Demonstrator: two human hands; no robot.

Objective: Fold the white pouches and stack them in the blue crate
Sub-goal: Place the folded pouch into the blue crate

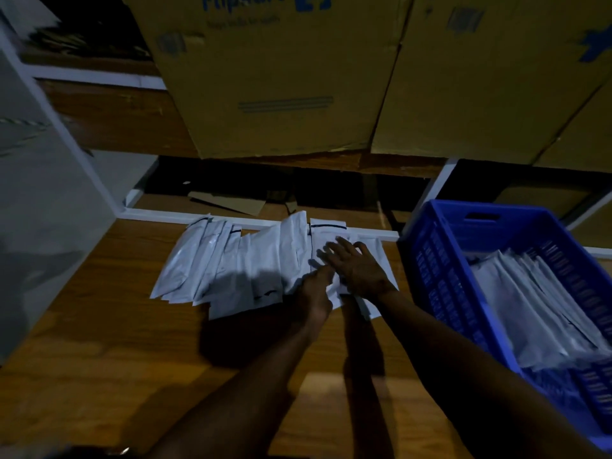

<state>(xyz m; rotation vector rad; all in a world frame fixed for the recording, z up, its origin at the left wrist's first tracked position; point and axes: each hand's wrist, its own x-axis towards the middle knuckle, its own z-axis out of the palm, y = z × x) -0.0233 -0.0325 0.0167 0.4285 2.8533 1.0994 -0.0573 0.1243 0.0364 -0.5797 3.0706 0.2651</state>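
Observation:
Several white pouches (pixel 231 263) lie fanned out in an overlapping row on the wooden surface (pixel 99 342). My right hand (pixel 357 263) lies flat with spread fingers on the rightmost pouch (pixel 331 236). My left hand (pixel 316 289) is just beside it at that pouch's near edge, fingers on the white material; whether it pinches it is unclear in the dim light. The blue crate (pixel 443 260) stands to the right and holds a stack of folded white pouches (pixel 530 306).
Large cardboard boxes (pixel 281 77) sit on a shelf above and behind the pouches. A white frame rail (pixel 159 216) runs along the back edge of the surface. Cardboard scraps (pixel 228 202) lie in the dark gap behind. A grey wall (pixel 39 193) stands at the left.

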